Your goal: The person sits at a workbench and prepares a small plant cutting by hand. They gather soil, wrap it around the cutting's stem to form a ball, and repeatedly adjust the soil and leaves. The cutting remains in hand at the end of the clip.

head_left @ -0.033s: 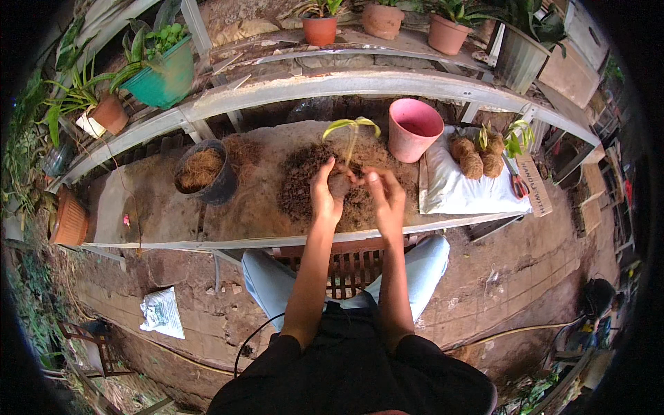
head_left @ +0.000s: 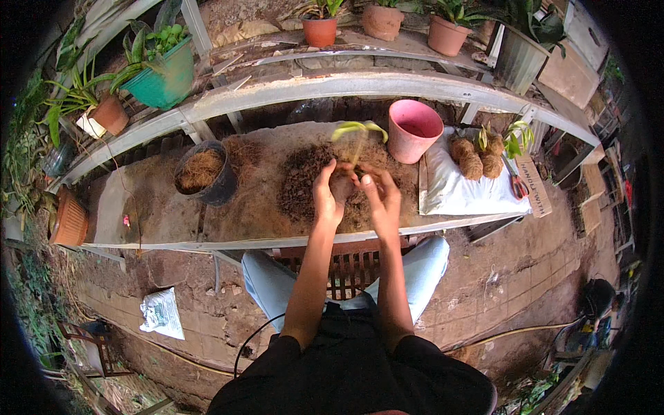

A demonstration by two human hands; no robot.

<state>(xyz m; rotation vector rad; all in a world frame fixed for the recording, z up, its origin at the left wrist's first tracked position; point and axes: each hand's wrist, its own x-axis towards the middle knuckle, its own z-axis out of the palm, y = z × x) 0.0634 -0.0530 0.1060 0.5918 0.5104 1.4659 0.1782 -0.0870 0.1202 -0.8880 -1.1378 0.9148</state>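
- I have the left hand [head_left: 326, 197] and right hand [head_left: 379, 200] closed around the seedling's root ball [head_left: 342, 185], above the fibre heap [head_left: 304, 187].
- Step in hand, I judge: packing fibre round the roots.
- Next move needs even pressure; pink pot [head_left: 413, 129] at 2 o'clock.

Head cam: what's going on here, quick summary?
A seated person cups a small brown root ball between the left hand and right hand, its green shoot standing up, above a heap of loose coconut fibre on the bench. An empty pink pot stands just right of the heap, a black pot of fibre to the left. Three wrapped plants lie on a white sack, red-handled scissors beside them.
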